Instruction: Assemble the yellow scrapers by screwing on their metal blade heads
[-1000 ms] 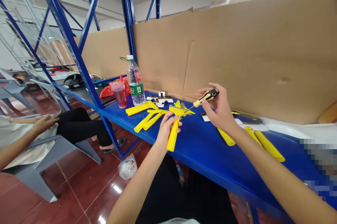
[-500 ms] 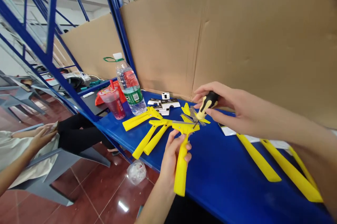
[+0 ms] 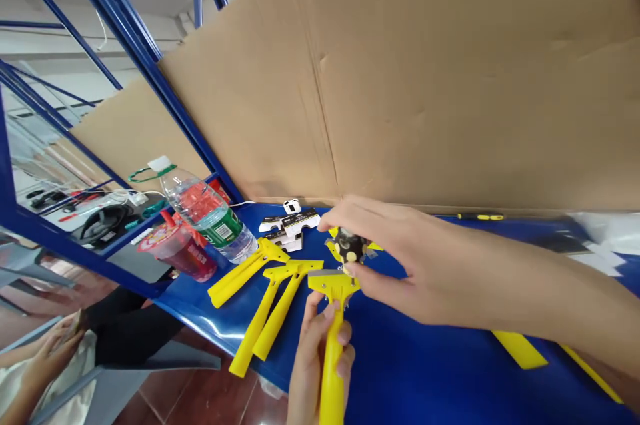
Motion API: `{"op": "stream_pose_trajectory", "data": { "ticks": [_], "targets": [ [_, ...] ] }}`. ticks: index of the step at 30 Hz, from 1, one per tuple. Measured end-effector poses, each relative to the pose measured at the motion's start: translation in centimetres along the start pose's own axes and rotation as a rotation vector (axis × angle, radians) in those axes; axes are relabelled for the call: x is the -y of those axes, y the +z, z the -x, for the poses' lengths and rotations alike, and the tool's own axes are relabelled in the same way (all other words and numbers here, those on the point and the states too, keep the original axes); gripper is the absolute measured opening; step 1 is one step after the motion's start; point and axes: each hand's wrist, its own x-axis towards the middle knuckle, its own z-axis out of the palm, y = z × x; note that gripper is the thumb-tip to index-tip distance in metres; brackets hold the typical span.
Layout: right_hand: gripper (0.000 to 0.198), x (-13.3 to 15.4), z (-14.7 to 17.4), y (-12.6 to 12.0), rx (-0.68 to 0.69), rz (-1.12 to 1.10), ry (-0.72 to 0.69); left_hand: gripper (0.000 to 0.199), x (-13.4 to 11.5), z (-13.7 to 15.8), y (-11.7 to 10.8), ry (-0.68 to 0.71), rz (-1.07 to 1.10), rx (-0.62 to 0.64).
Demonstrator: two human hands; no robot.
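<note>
Your left hand (image 3: 311,342) grips 1 yellow scraper (image 3: 331,372); your right hand (image 3: 400,262) holds the screwdriver (image 3: 350,244) at its head, so screw work seems unfinished.

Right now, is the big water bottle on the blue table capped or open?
Capped: the water bottle has a white cap sitting on its top end. How tightly it is screwed, I cannot tell.

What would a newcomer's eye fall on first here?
Probably the bright yellow scraper in the left hand, with the right hand holding a black-and-yellow screwdriver close to its head. Next, perhaps, more yellow scrapers on the blue table to the left, near a green-labelled bottle. Brown cardboard fills the background.
</note>
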Motion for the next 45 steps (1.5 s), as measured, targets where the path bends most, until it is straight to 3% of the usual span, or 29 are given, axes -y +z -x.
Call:
{"op": "stream_pose_trajectory", "data": {
  "ticks": [5,10,21,26,30,35,40,45],
  "targets": [
    [0.039,0.5,-0.3,-1.4,0.101,-0.061,-0.058,0.057,-0.2,0.4,0.4,0.05,0.015,-0.039],
    [0.021,0.7,-0.8,-1.3,0.123,-0.059,-0.069,0.056,-0.1,0.7,0.9,0.077,0.022,-0.058],
    [0.029,0.0,-1.0,-1.8,0.116,-0.048,-0.012,0.042,-0.3,1.0,0.5,0.087,0.003,0.037],
    [0.034,1.4,-0.3,-2.5,0.17,-0.009,0.073,0.049,-0.7,1.0,1.1,0.091,0.084,0.115],
    [0.022,2.6,0.2,-4.3,0.248,0.039,0.109,0.046,-0.7,1.2,1.2,0.074,0.146,0.195],
    [0.027,2.9,0.5,-4.8,0.255,0.155,0.097,0.044,-0.4,1.3,1.2,0.108,0.112,0.222],
    [0.029,3.6,1.1,-5.0,0.362,0.148,0.125,0.05,-0.2,1.2,1.1,0.13,0.123,0.227],
    [0.03,5.2,0.3,-5.3,0.326,0.243,0.176,0.056,0.1,0.9,0.9,0.128,0.091,0.268]
  ]
}}
